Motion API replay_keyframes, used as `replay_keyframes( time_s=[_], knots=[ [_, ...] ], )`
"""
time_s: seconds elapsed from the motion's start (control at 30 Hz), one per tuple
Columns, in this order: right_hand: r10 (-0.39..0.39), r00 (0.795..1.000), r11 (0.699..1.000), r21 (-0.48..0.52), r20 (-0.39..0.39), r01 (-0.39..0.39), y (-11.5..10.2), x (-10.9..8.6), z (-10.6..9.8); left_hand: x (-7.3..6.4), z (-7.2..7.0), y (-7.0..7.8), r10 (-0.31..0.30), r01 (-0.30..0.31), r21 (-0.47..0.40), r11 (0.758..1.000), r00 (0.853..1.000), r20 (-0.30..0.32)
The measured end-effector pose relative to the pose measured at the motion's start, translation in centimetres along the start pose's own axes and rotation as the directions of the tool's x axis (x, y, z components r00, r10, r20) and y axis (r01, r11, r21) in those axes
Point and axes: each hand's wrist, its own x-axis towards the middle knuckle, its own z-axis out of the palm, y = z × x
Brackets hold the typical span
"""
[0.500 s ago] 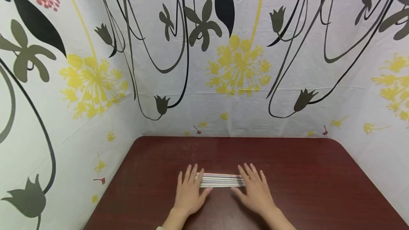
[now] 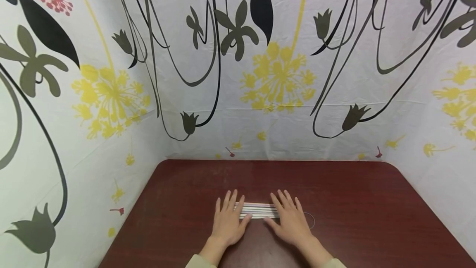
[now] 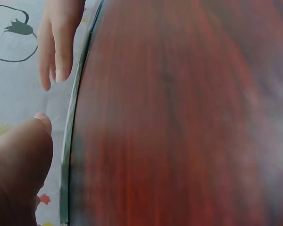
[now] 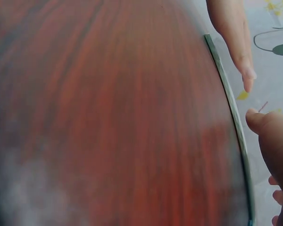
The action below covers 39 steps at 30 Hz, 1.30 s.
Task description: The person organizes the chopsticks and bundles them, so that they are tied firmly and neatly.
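Note:
A flat row of thin pale strips (image 2: 258,210) lies side to side on the dark red table in the head view. Their exact kind I cannot tell. Over its left end, my left hand (image 2: 227,223) rests with fingers straight and spread, the thumb along the near edge. The right hand (image 2: 292,221) lies the same way over the other end, fingers extended forward. Both ends are partly hidden beneath the hands. Each wrist view shows a narrow greenish-white strip edge-on, the left wrist view's strip (image 3: 75,103) and the right wrist view's strip (image 4: 228,94), beside the hands.
A thin pale loop (image 2: 314,220), perhaps cord, sticks out just right of the right hand. The glossy red-brown table (image 2: 357,202) has rounded far corners. White cloth (image 2: 267,135) with printed flowers hangs behind it and along both sides.
The hands have come closer together: the left slid rightward, the right leftward. The thin loop beyond the right hand now shows. The head view has shifted slightly.

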Motion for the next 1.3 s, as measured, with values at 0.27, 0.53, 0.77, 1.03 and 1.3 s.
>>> replay_keyframes(
  time_s=[0.27,0.53,0.77,1.03,1.3],
  knots=[
    [0.023,0.997,1.0,0.015,0.072,-0.024,0.1,0.5,0.6,0.5,1.1,0.3,-0.017,0.019,-0.027,0.999,0.997,0.07],
    [0.026,0.995,0.999,0.03,0.092,-0.029,0.3,0.6,0.8,0.6,1.3,0.4,-0.02,0.025,-0.05,0.998,0.995,0.096],
    [0.029,0.995,0.998,0.045,0.098,-0.034,0.1,0.8,1.1,0.9,1.8,0.5,0.011,-0.01,-0.007,1.0,0.999,0.052],
    [0.009,0.999,1.0,0.02,0.049,-0.01,-0.2,0.5,2.0,0.9,2.2,0.5,0.018,-0.018,0.002,1.0,1.0,0.009],
    [0.021,1.0,1.0,0.0,0.01,-0.021,-0.1,0.4,2.5,0.7,2.5,0.4,0.026,-0.025,0.032,0.999,0.999,-0.04]
  ],
)
